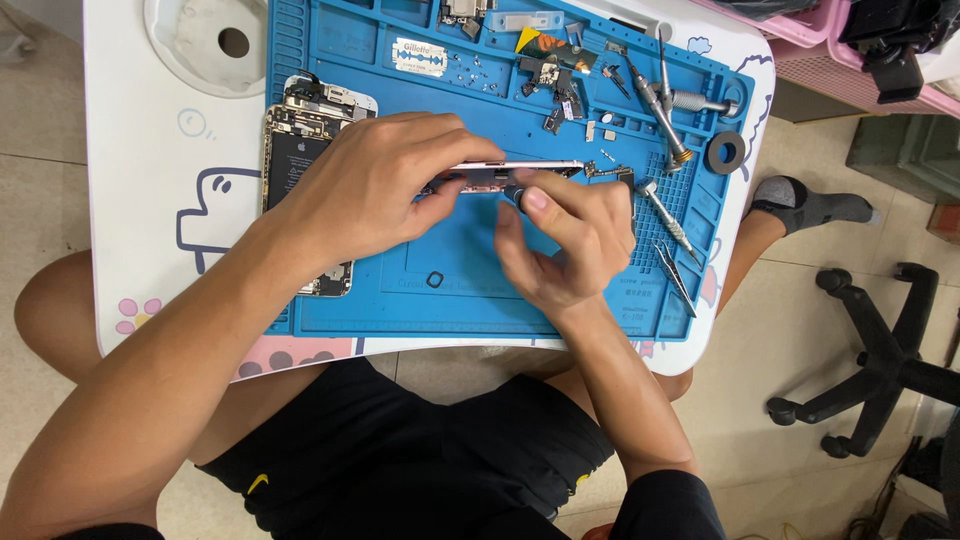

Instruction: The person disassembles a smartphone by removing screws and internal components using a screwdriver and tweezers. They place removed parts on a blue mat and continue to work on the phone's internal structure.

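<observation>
Legs in black shorts fill the nearest part of my view, under the near edge of a white lap table (140, 200) printed with cartoon figures. On that table lies a blue silicone repair mat (470, 290) with moulded compartments along its far and right sides.

Over the mat's middle, my left hand (375, 185) is closed around a thin pink-edged phone panel (520, 166), held edge-on and roughly level above the mat. My right hand (570, 235) is closed too, with its thumb and forefinger pinching a small dark part against the panel's lower edge; I cannot tell what that part is. A small black ring (436, 279) lies on the mat just below the hands.

Partly under the left wrist sits an opened phone body (300, 140) with exposed black battery. Right of the hands lie metal tweezers (677, 270) and several metal-handled screwdrivers (660, 105). Farther off, a razor blade (419, 57) and loose small phone parts (555, 75) rest in the mat's far compartments.
</observation>
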